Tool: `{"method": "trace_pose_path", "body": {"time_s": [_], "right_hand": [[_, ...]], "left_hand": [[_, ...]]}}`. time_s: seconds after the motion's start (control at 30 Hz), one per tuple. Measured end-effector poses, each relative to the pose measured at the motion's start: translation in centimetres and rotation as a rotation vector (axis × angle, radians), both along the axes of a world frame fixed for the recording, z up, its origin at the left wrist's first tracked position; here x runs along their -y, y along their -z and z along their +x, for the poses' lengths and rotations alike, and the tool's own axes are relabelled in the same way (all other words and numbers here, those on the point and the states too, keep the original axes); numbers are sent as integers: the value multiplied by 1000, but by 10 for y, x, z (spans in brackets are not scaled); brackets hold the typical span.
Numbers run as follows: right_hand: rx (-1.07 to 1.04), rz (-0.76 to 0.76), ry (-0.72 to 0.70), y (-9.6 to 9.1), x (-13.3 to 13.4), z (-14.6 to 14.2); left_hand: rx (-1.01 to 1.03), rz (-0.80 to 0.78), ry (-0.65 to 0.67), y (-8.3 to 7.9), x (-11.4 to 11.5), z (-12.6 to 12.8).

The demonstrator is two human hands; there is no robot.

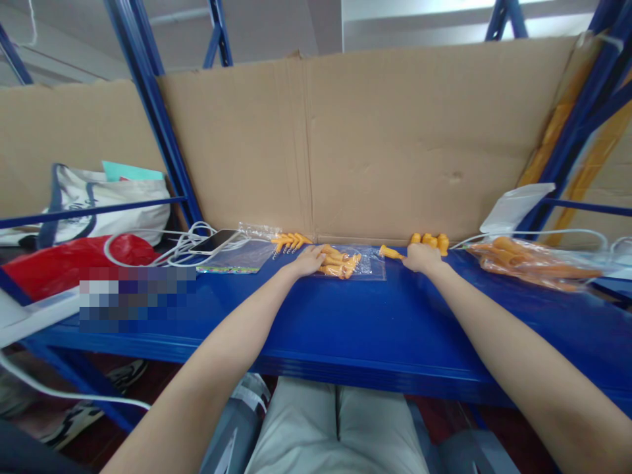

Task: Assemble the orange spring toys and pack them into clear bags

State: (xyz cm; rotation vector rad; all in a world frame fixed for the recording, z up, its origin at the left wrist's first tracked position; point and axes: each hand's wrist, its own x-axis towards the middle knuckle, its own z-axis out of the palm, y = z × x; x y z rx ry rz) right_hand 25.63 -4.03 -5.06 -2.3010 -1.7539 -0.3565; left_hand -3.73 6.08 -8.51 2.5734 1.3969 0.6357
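My left hand point(309, 259) rests on a clear plastic bag point(368, 263) lying on the blue shelf point(345, 322), its fingers over several small orange pieces point(340, 262) in the bag. My right hand point(421, 257) is closed round one orange piece point(390, 252), whose tip points toward the bag's opening. Behind that hand stand a few more orange pieces point(430, 241). A loose bunch of orange pieces point(291, 241) lies at the back, left of the bag.
A phone point(216, 241) with white cables point(162, 253) sits on flat clear bags at the left. A large bag of orange parts point(533, 263) lies at the right. Cardboard point(375, 145) lines the back. A red bag point(69, 263) and a white tote point(99, 204) are far left.
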Motion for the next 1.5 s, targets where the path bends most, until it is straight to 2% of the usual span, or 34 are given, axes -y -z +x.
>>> {"method": "trace_pose_path", "body": {"time_s": [0.13,0.2,0.33,0.43,0.5,0.63,0.83,1.0,1.17,1.37,1.5], "right_hand": [[-19,-130,-13,4,-3,6],[-44,-150,19,-3,0,4],[-103,-95,37,-24,9,4],[-278,-41,-45,-39,18,11],[-369,-27,-156,-45,23,14],[-388,-103,-329,-51,29,14],[-318,-201,-400,-47,21,5],[-343,-159,-535,-37,10,-7],[-387,-83,-579,-31,5,-11],[-521,-123,-683,-30,4,0],[-563,-92,-698,-20,-3,-8]], "left_hand": [[-65,-49,-51,-2,4,2],[-65,-51,-50,-2,5,3],[-47,-50,-38,-1,4,3],[-36,-59,-30,1,2,2],[-26,-65,-22,1,2,2],[6,-73,-20,2,2,2],[-43,-95,-30,0,3,3],[-48,-111,-18,-2,6,3],[-5,-103,-6,-2,7,2],[58,-139,2,1,2,3],[106,-173,-12,-1,5,4]]}}
